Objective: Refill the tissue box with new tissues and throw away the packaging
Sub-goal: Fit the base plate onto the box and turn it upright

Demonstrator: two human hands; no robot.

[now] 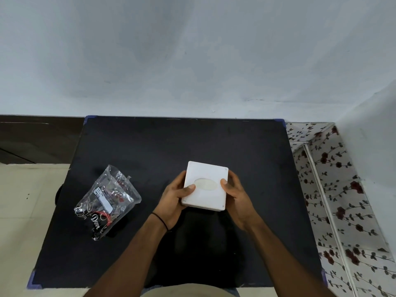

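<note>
A white square tissue box point(209, 175) with an oval slot on top is held over the middle of the black table point(150, 146). Pale tissue shows through the slot. My left hand point(176, 197) grips the box's left side with the thumb on the lid. My right hand point(235, 194) grips the right side, thumb also on the lid beside the slot. A crumpled clear plastic wrapper point(107, 202) with black and red print lies flat on the table to the left, apart from both hands.
A pale wall runs along the table's far edge. A floral-patterned surface point(334, 189) lies to the right of the table. Light floor tiles point(25, 200) show on the left. The table corners have blue caps.
</note>
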